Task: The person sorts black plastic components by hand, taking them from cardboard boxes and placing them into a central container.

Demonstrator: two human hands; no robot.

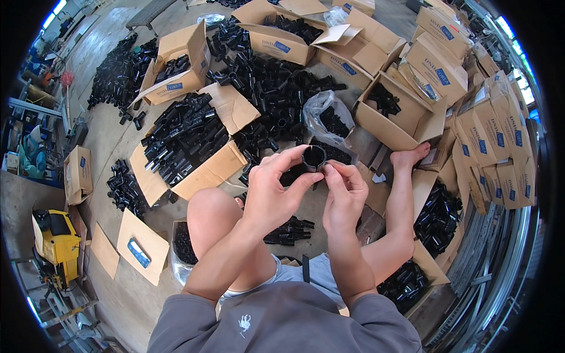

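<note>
I sit on the floor with my knees apart. My left hand point(276, 188) grips a short black plastic pipe fitting point(313, 157), its round opening facing up, between thumb and fingers. My right hand point(344, 194) touches the same fitting from the right with pinched fingertips; whether it holds a small part is hidden. Both hands are raised above my lap. Below them, between my legs, lie several black fittings point(288, 230) on the floor.
Open cardboard boxes point(194, 170) full of black fittings surround me, with loose piles point(271, 82) on the concrete floor ahead. A clear plastic bag point(327, 115) with fittings stands just beyond my hands. Stacked closed boxes point(494, 135) sit at the right, a yellow machine point(56, 241) at the left.
</note>
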